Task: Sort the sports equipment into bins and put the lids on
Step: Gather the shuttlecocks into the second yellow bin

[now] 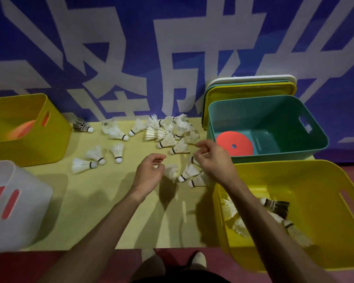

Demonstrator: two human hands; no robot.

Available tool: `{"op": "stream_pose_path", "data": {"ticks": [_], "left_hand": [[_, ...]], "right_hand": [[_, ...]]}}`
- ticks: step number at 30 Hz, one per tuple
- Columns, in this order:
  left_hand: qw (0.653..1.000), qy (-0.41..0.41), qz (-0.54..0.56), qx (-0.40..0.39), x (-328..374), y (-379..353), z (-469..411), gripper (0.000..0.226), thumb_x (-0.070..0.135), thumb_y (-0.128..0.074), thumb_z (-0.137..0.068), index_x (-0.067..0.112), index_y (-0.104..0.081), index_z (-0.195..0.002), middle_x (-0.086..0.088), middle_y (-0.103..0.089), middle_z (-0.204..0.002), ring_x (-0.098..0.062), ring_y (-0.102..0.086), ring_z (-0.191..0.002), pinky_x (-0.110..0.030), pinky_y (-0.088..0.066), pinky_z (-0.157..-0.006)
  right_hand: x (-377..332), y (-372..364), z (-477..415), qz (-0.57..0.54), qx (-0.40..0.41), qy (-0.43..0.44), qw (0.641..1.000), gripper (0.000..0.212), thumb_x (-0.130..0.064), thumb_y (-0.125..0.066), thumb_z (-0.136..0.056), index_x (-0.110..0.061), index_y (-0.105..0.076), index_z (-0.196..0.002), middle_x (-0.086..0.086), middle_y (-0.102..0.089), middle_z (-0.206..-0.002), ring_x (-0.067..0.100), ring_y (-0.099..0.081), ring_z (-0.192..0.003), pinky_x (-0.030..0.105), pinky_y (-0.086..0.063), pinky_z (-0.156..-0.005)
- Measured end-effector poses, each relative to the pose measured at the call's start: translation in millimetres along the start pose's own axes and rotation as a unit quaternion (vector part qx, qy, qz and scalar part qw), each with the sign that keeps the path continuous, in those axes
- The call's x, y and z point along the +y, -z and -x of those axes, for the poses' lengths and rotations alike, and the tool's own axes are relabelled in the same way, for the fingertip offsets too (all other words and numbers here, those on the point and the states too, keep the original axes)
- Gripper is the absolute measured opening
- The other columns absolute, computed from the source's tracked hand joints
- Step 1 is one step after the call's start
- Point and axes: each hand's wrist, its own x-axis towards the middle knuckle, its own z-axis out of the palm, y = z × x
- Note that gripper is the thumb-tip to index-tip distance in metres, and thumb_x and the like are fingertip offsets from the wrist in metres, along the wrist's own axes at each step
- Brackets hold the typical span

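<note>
We see both hands over a yellow-green mat [102, 211] strewn with white shuttlecocks [168, 133], and one dark-feathered shuttlecock [82, 126] lies apart at the far left. The left hand [151, 172] has its fingers curled, with a blurred shuttlecock just beside them; we cannot tell whether it holds anything. The right hand [211, 158] hovers with curled fingers over the near edge of the heap, and we cannot tell whether it pinches a feather.

Under the right forearm stands a yellow bin [325, 180] with white and dark shuttlecocks in it. Beyond it a teal bin [253, 111] holds an orange-red disc [234, 146], and stacked lids [251, 88], yellow, teal and white, lean behind it. At the left are a second yellow bin [29, 148] with something orange inside and a white bin [29, 221].

Behind everything a blue banner [143, 48] carries huge white Chinese characters, cropped; the middle one looks like 成, and the rest we cannot read.
</note>
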Motion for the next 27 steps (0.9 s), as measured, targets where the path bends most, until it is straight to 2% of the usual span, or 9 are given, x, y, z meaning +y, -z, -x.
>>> {"op": "stream_pose_path", "data": {"ticks": [3,6,9,13,16,19,23,27], "left_hand": [[0.996,0.016,-0.091,0.011,-26,12,-20,0.028,0.010,-0.058,-0.088,0.022,-0.065,-0.112,0.000,-0.058,-0.123,-0.016,-0.052,-0.117,-0.031,-0.040,-0.101],[0.986,0.028,-0.159,-0.034,-50,15,-43,0.034,0.014,-0.060,-0.087,0.022,-0.062,-0.119,-0.006,-0.053,-0.129,-0.023,-0.049,-0.122,-0.039,-0.040,-0.103],[0.975,0.024,-0.194,-0.105,-70,12,-62,0.047,0.010,-0.063,-0.084,0.018,-0.055,-0.130,-0.008,-0.050,-0.134,-0.025,-0.046,-0.126,-0.034,-0.037,-0.106],[0.961,-0.021,-0.199,-0.190,-92,3,-83,0.067,0.003,-0.062,-0.082,0.018,-0.039,-0.143,-0.006,-0.043,-0.141,-0.023,-0.039,-0.132,-0.029,-0.032,-0.108],[0.941,-0.059,-0.242,-0.229,-107,-5,-96,0.073,0.006,-0.063,-0.083,0.024,-0.033,-0.146,0.000,-0.036,-0.149,-0.020,-0.031,-0.137,-0.027,-0.025,-0.112],[0.913,-0.120,-0.312,-0.234,-120,-10,-102,0.065,0.017,-0.063,-0.085,0.030,-0.038,-0.143,0.003,-0.040,-0.144,-0.018,-0.033,-0.133,-0.027,-0.021,-0.107],[0.896,-0.200,-0.346,-0.192,-131,-8,-101,0.054,0.024,-0.068,-0.081,0.032,-0.048,-0.131,0.007,-0.051,-0.127,-0.018,-0.043,-0.120,-0.028,-0.026,-0.095],[0.872,-0.249,-0.385,-0.172,-138,0,-98,0.048,0.031,-0.071,-0.078,0.029,-0.053,-0.122,0.004,-0.056,-0.114,-0.020,-0.050,-0.108,-0.031,-0.029,-0.089]], "right_hand": [[-5,-45,-14,0.022,-0.027,-0.049,0.998,0.036,-0.023,-0.059,-0.086,-0.010,-0.056,-0.120,0.008,-0.069,-0.106,0.028,-0.061,-0.105,0.033,-0.044,-0.089],[5,-82,-27,0.029,-0.035,-0.137,0.989,0.045,-0.027,-0.060,-0.086,-0.013,-0.049,-0.128,0.009,-0.061,-0.123,0.027,-0.057,-0.113,0.034,-0.045,-0.094],[22,-101,-33,0.025,0.001,-0.204,0.979,0.047,-0.024,-0.061,-0.085,-0.013,-0.047,-0.129,0.013,-0.054,-0.131,0.029,-0.056,-0.114,0.044,-0.047,-0.098],[42,-119,-40,0.076,-0.009,-0.255,0.964,0.060,-0.023,-0.063,-0.087,-0.008,-0.038,-0.139,0.016,-0.034,-0.145,0.031,-0.042,-0.130,0.042,-0.037,-0.109],[50,-131,-47,0.087,-0.016,-0.284,0.955,0.064,-0.021,-0.063,-0.088,-0.015,-0.032,-0.144,0.016,-0.030,-0.147,0.033,-0.038,-0.133,0.046,-0.035,-0.111],[52,-141,-51,0.136,-0.046,-0.281,0.949,0.053,-0.021,-0.059,-0.090,-0.014,-0.039,-0.138,0.016,-0.038,-0.142,0.031,-0.041,-0.128,0.042,-0.035,-0.107],[52,-151,-50,0.177,-0.027,-0.265,0.947,0.040,-0.021,-0.058,-0.091,-0.015,-0.047,-0.129,0.010,-0.044,-0.136,0.025,-0.051,-0.116,0.036,-0.044,-0.095],[50,-160,-48,0.148,-0.025,-0.257,0.955,0.041,-0.027,-0.065,-0.088,-0.014,-0.053,-0.124,0.008,-0.039,-0.136,0.023,-0.053,-0.110,0.033,-0.047,-0.092]]}}
